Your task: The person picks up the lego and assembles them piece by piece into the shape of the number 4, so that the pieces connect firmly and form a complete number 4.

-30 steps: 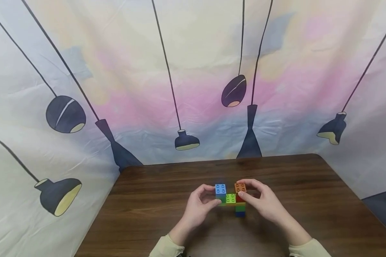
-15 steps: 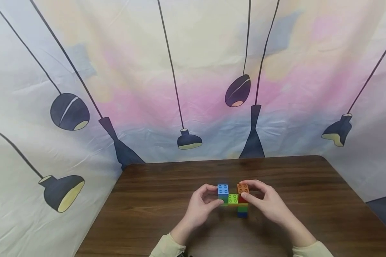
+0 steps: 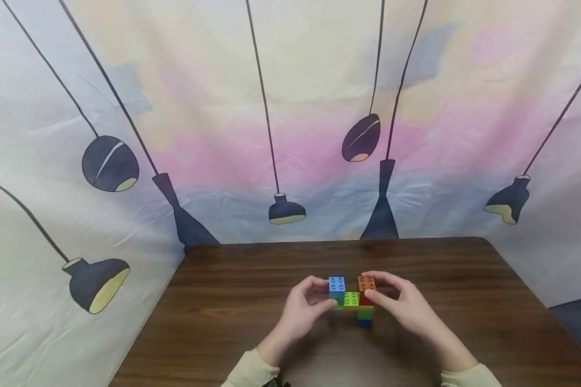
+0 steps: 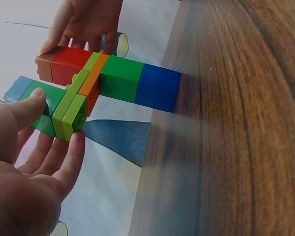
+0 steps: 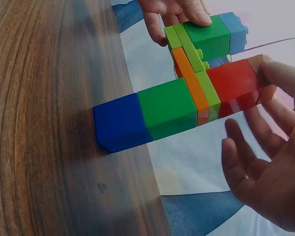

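Observation:
A stack of toy building bricks stands on the wooden table, its dark blue brick [image 5: 120, 123] lowest. Above come a green brick [image 5: 167, 109], a thin orange plate [image 4: 91, 93] and lime plates [image 4: 71, 110]. A red brick [image 4: 71, 66] topped by a brown-orange brick [image 3: 366, 283] rises on the right. On the left, a second green brick [image 4: 49, 98] carries a light blue brick [image 3: 337, 284]. My left hand [image 3: 301, 307] pinches this left column, thumb on the green brick. My right hand [image 3: 409, 305] pinches the brown-orange brick between thumb and index finger, its other fingers loosely bent.
The dark brown table [image 3: 232, 301] extends around the bricks, with rounded far corners. Behind it hangs a pastel cloth [image 3: 314, 161] printed with dark pendant lamps. Light sleeve cuffs [image 3: 254, 370] show at both wrists.
The head view has shifted slightly, so everything sits a little further right in it. Both hands keep their hold, and the bricks look the same.

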`<state>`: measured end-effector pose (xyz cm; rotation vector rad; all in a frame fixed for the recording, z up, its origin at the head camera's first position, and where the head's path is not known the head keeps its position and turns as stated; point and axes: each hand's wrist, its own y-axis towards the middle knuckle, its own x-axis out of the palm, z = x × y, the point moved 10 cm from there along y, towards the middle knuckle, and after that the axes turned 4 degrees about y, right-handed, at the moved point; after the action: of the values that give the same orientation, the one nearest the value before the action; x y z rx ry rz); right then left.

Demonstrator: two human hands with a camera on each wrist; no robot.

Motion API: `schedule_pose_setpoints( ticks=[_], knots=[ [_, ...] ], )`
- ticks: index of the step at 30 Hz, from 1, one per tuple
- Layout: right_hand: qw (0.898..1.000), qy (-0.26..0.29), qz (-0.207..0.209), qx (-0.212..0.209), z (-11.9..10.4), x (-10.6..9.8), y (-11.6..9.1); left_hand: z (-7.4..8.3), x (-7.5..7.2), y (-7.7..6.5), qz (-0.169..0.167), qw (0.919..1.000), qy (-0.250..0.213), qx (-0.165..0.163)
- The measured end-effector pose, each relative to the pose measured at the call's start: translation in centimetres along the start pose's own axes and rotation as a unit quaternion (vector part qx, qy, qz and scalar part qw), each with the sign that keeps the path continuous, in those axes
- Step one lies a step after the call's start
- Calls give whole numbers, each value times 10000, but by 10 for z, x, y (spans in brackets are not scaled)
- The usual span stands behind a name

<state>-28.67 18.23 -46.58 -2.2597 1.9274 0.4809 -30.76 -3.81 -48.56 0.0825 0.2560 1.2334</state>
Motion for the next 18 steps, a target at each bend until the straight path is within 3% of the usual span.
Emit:
schedule_pose_setpoints(
  ticks=[7, 18],
  knots=[
    [9943, -821, -654, 187, 15, 12, 0, 0, -4, 0, 94, 10000, 30, 8],
    [9855, -1123, -1190, 445, 44, 38, 1, -4, -9, 1, 291, 9992, 220, -145]
  ],
)
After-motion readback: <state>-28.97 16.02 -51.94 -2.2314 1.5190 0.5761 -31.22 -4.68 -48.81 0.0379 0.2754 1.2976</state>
